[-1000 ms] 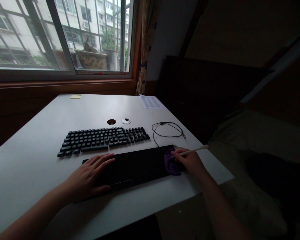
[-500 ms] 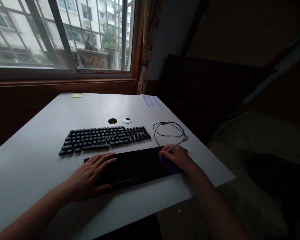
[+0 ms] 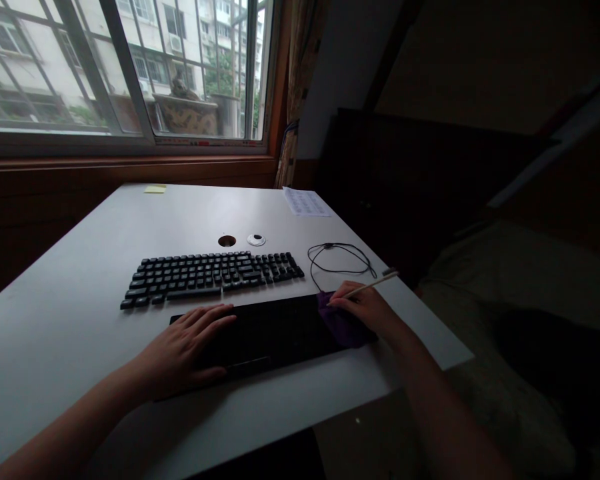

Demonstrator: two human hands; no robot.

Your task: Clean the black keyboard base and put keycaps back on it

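A black keyboard base (image 3: 275, 330) with its keycaps off lies near the front of the white desk. My left hand (image 3: 190, 343) rests flat on its left end, fingers stretched out. My right hand (image 3: 363, 307), at the right end, is closed around a thin pale toothbrush (image 3: 373, 284) whose dark-bristled head points up and right, away from the base. Beneath that hand a purple cloth (image 3: 343, 327) covers the base's right end; whether the fingers also pinch it I cannot tell. The loose black keycaps (image 3: 210, 273) stand in keyboard order just behind the base.
A black cable (image 3: 343, 270) loops on the desk (image 3: 80, 267) behind my right hand. Farther back are a round hole (image 3: 227, 241), its white cover (image 3: 257, 240), a printed sheet (image 3: 306, 203) and yellow sticky notes (image 3: 155, 189). The desk's right edge runs close to my right forearm.
The toothbrush has tilted and shifted right in my right hand, its bristles now showing dark. More of the purple cloth is uncovered. My left hand stays on the base.
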